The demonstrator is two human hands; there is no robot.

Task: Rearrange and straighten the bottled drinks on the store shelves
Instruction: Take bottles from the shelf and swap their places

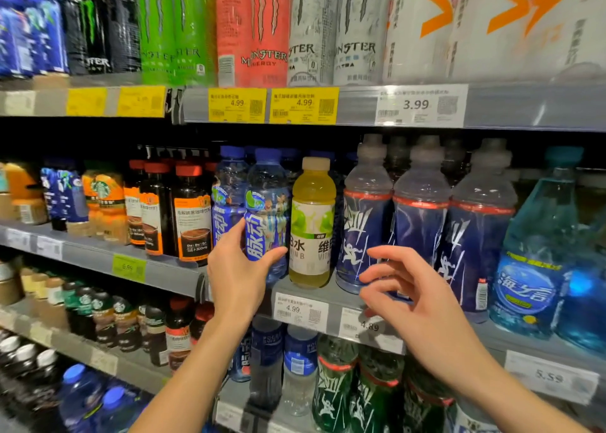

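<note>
On the middle shelf a clear blue-capped bottle with a blue label stands at the front edge, and my left hand is wrapped around its lower half. To its right stands a yellow drink bottle with a cream cap, upright. Beyond that is a row of three dark blue grey-capped bottles. My right hand hovers in front of the leftmost of these, fingers spread and curled, holding nothing.
Tall energy drink cans fill the top shelf. Dark coffee bottles stand left of my left hand. A big light blue bottle sits at the right. Green and blue bottles crowd the lower shelf. Price tags line the shelf edges.
</note>
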